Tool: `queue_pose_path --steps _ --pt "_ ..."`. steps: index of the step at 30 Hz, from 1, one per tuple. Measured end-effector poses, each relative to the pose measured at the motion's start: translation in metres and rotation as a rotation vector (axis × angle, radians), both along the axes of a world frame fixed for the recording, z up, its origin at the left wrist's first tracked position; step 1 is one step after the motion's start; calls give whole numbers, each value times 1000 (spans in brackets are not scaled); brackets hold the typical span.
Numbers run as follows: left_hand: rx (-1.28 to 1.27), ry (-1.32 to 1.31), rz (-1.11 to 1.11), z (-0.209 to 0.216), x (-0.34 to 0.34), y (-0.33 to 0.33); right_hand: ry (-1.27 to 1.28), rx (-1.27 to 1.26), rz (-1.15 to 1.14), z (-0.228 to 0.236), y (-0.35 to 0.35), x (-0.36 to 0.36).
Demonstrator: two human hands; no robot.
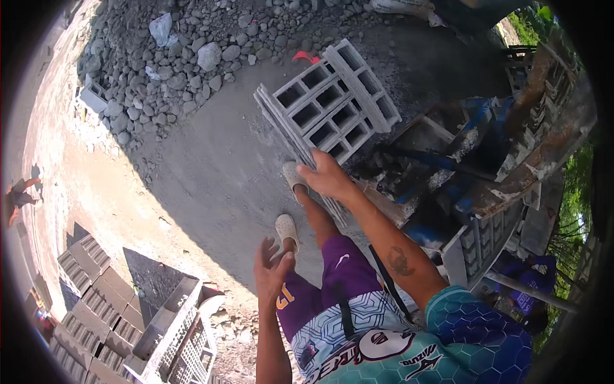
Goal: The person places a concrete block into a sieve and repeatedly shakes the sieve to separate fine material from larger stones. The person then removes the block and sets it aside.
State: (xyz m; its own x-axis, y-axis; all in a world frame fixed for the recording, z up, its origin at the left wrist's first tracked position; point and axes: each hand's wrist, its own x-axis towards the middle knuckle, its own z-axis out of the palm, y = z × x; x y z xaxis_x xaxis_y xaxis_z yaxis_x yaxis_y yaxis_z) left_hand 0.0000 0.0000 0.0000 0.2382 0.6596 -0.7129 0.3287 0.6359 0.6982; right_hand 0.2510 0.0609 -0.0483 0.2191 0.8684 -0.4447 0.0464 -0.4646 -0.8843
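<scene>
Grey hollow concrete blocks (329,112) stand close together in front of me, their square holes showing. Along their left side run thin, flat grey boards (281,131), passing beneath my right arm. My right hand (326,176) is at the near corner of the blocks, over the boards, with thumb and forefinger apart; its other fingers are mostly hidden, and I cannot tell whether it touches the boards. Lower and to the left, my left hand (272,265) hangs above the ground near my thigh, fingers spread and holding nothing.
A heap of grey stones (192,57) lies at the far left. Rusty, dusty machinery (473,153) stands close on my right. Stacked grey blocks (96,301) and a pale crate-like frame (185,339) are at the lower left. Another person (24,192) is at the far left edge.
</scene>
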Motion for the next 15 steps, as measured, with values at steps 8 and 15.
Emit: queue_pose_path --steps 8,15 --pt "274 -127 -210 63 -45 -72 169 -171 43 170 -101 -145" --pt "-328 -321 -242 110 -79 -134 113 -68 -80 183 -280 -160"
